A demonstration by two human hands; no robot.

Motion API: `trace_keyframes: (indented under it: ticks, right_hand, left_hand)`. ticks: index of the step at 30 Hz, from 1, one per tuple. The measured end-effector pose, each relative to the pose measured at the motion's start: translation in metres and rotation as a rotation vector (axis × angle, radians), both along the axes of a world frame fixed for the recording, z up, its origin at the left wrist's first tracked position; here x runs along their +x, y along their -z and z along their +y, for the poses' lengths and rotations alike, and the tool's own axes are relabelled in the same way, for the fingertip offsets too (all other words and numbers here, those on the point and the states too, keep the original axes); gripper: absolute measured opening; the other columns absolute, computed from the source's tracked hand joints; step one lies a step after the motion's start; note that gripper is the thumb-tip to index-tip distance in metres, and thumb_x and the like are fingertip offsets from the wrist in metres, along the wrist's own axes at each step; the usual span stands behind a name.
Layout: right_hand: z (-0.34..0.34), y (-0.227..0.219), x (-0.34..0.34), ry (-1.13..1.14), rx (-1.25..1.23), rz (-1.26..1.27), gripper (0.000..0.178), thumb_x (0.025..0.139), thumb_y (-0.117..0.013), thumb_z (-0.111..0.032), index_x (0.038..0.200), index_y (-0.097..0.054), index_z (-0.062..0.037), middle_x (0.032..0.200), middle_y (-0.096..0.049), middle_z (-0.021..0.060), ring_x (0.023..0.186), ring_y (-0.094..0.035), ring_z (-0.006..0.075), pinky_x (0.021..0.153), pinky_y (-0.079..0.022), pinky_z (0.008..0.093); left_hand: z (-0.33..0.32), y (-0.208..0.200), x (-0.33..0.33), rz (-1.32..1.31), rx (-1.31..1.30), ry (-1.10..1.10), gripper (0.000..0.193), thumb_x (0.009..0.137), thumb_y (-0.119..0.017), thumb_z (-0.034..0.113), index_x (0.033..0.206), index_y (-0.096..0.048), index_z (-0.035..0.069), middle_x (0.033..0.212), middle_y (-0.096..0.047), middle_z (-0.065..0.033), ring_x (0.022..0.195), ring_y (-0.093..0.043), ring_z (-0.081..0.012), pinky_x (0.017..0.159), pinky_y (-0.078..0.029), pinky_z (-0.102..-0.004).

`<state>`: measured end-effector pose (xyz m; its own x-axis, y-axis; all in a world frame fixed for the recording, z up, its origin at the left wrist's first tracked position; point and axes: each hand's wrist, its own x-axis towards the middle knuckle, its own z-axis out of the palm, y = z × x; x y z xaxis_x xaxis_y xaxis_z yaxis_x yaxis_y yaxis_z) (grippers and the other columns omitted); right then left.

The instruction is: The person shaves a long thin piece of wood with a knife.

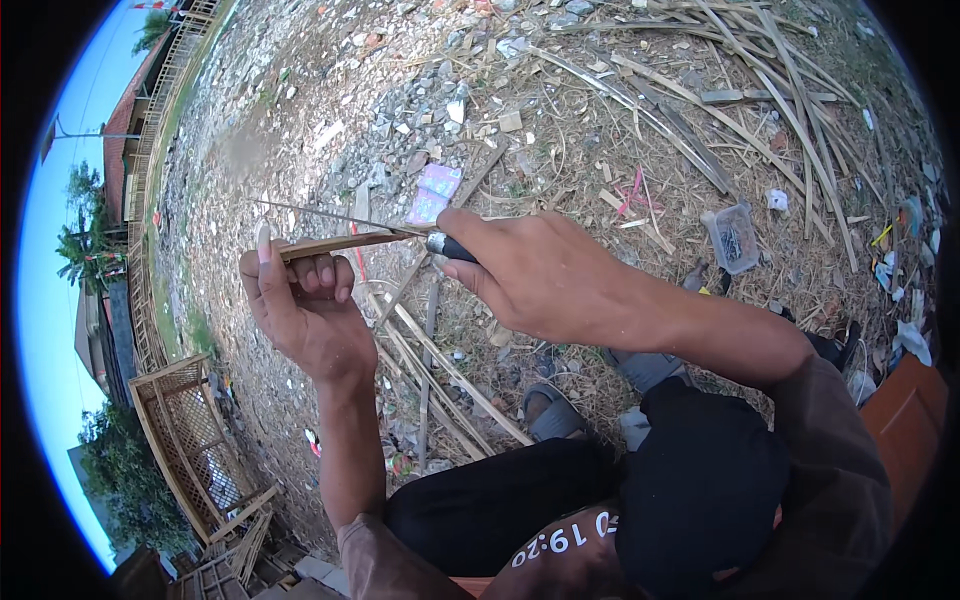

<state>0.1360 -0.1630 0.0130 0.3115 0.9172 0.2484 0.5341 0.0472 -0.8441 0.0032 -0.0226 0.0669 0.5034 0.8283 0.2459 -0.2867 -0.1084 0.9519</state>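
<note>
My left hand (318,322) is raised at the left, its fingers closed round one end of a short flat bamboo strip (350,243). The strip points right, toward my other fist. Wrapped round the dark handle of a knife is my right hand (548,272). A pale metal collar shows where the handle meets the thin blade (340,217). That blade reaches left, just above the strip and at a slight angle to it. Near the handle the two lie very close; whether they touch I cannot tell.
Long bamboo strips (790,110) lie piled at the far right, and more slats (450,370) lie below my hands. A clear plastic tub (735,240) holds small dark bits. A purple packet (434,194) rests on stony ground. A lattice bamboo frame (185,440) stands left.
</note>
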Motion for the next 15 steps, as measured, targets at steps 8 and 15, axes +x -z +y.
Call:
trace_keyframes:
  ticks: [8, 15]
  right_hand:
    - [-0.004, 0.006, 0.001, 0.004, -0.1, -0.037, 0.028, 0.093, -0.053, -0.021, 0.103, -0.052, 0.0053, 0.063, -0.061, 0.0247, 0.061, -0.063, 0.0431, 0.057, -0.049, 0.0516]
    - [-0.008, -0.001, 0.006, -0.027, -0.173, -0.028, 0.028, 0.094, -0.052, -0.022, 0.097, -0.054, 0.0061, 0.064, -0.061, 0.0245, 0.064, -0.063, 0.0449, 0.06, -0.049, 0.0525]
  left_hand:
    - [-0.004, -0.001, 0.007, -0.053, 0.025, -0.031, 0.018, 0.1, -0.049, 0.023, 0.085, -0.045, 0.013, 0.065, -0.04, 0.0021, 0.058, -0.041, -0.0067, 0.045, -0.032, -0.0201]
    - [-0.01, -0.002, 0.009, 0.005, 0.038, -0.031, 0.018, 0.1, -0.048, 0.024, 0.086, -0.045, 0.013, 0.066, -0.039, 0.0026, 0.059, -0.042, -0.0067, 0.046, -0.032, -0.0199]
